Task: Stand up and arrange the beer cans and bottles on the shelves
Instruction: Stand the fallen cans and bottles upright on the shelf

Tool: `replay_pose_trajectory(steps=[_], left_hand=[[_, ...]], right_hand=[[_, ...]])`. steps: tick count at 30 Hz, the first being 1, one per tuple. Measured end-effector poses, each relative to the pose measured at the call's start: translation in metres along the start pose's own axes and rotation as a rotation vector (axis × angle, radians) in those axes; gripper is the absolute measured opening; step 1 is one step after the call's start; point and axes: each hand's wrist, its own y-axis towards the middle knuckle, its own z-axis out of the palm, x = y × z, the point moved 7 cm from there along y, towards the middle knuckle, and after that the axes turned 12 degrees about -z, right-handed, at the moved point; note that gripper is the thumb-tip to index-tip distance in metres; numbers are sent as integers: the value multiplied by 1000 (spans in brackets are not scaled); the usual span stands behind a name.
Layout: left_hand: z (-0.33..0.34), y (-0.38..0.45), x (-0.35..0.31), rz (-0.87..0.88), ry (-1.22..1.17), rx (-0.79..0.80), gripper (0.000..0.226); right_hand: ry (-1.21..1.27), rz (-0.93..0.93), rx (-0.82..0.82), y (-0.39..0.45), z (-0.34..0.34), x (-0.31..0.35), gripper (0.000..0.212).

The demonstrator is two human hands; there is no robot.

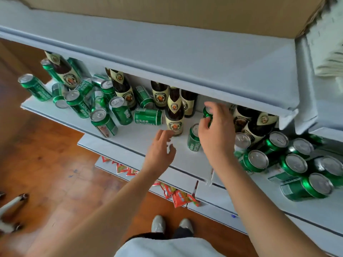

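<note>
A white shelf (pixel 141 140) holds green beer cans and brown bottles with cream labels. At the left, several cans (pixel 104 123) and bottles (pixel 122 88) stand or lean in a jumble, and one can (pixel 147 116) lies on its side. A bottle (pixel 174 112) stands upright at the middle. My left hand (pixel 160 149) hovers open just in front of it, holding nothing. My right hand (pixel 216 130) curls around a green can (pixel 206 113) further back, beside another upright can (pixel 193 139). To the right, bottles (pixel 258 125) and several cans (pixel 295 164) lie tipped over.
An upper white shelf (pixel 185 58) overhangs the back of the beer shelf, with a cardboard box (pixel 167 12) on top. Red snack packets (pixel 178 196) hang out from lower shelves. Wooden floor (pixel 46 164), my shoes (pixel 157 224) and chair legs (pixel 13 203) are below.
</note>
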Motion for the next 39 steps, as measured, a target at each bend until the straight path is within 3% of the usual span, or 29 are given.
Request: replay_pose_trajectory(steps=[2, 4, 8, 11, 19, 24, 27, 30, 32, 34, 39], left_hand=[[-28, -3, 28, -84, 23, -109, 40], [-46, 0, 58, -202, 32, -145, 45], [-64, 15, 104, -424, -66, -72, 61], [-67, 38, 121, -496, -197, 39, 71], [-60, 81, 131, -470, -376, 320, 75], [-65, 97, 139, -516, -515, 368, 64], [-63, 91, 142, -581, -577, 436, 37], [-57, 78, 144, -569, -529, 537, 44], [-58, 76, 147, -544, -478, 540, 31], [-64, 77, 148, -503, -445, 538, 15], [-65, 84, 146, -372, -443, 573, 40]], right_hand=[[136, -96, 5, -2, 21, 38, 33], [237, -89, 159, -6, 57, 63, 38], [374, 186, 583, -25, 132, 71, 57], [387, 416, 712, -28, 169, 62, 65], [354, 731, 624, -16, 209, 73, 74], [412, 871, 418, -18, 210, 70, 48], [405, 795, 330, -12, 203, 83, 51], [168, 548, 307, 2, 191, 103, 56], [51, 408, 315, 1, 190, 115, 57], [103, 395, 306, -7, 190, 118, 61], [105, 312, 334, -11, 184, 129, 57]])
